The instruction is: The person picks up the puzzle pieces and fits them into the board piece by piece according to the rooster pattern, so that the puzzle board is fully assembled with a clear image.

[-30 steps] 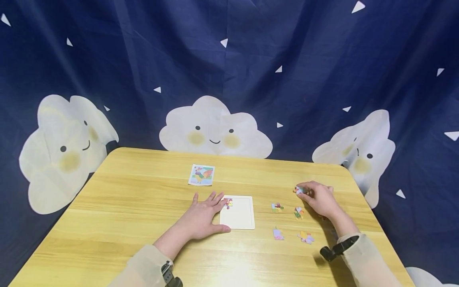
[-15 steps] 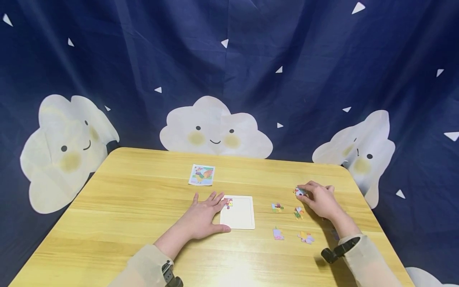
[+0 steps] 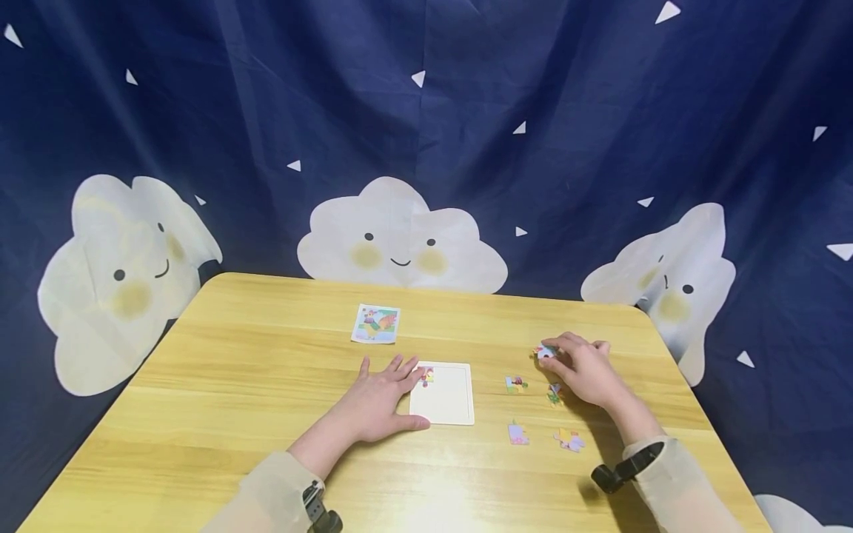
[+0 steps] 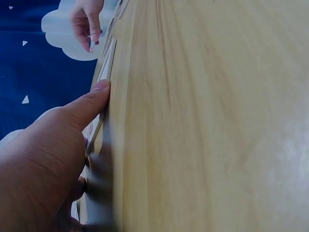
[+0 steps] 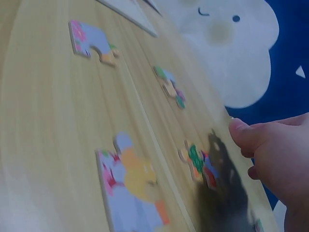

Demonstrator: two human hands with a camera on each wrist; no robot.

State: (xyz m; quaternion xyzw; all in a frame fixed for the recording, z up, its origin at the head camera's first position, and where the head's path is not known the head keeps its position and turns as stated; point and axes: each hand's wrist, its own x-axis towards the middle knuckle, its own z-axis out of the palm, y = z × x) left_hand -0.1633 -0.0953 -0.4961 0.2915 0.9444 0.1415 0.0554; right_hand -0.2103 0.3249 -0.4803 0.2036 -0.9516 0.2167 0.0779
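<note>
My left hand (image 3: 383,403) lies with fingers spread on the left side of a white puzzle tray (image 3: 443,406), thumb at its lower edge. In the left wrist view, the thumb (image 4: 91,101) presses at the tray's edge. One colourful jigsaw piece (image 3: 427,377) sits in the tray's upper left corner, near the fingertips. Off to the right, my right hand (image 3: 586,371) pinches another jigsaw piece (image 3: 544,352), pale blue with coloured edges, between thumb and fingers. It is hidden behind the hand (image 5: 277,150) in the right wrist view.
Several loose jigsaw pieces lie right of the tray: a green-and-red one (image 3: 554,394), a yellow-and-lilac one (image 3: 569,440), a lilac one (image 3: 517,434) and one with green and blue (image 3: 514,384). A rooster picture card (image 3: 376,324) lies behind the tray on the wooden table (image 3: 220,385).
My right hand has moved a little to the left, bringing the pinched jigsaw piece with it. The left hand stays in place on the tray.
</note>
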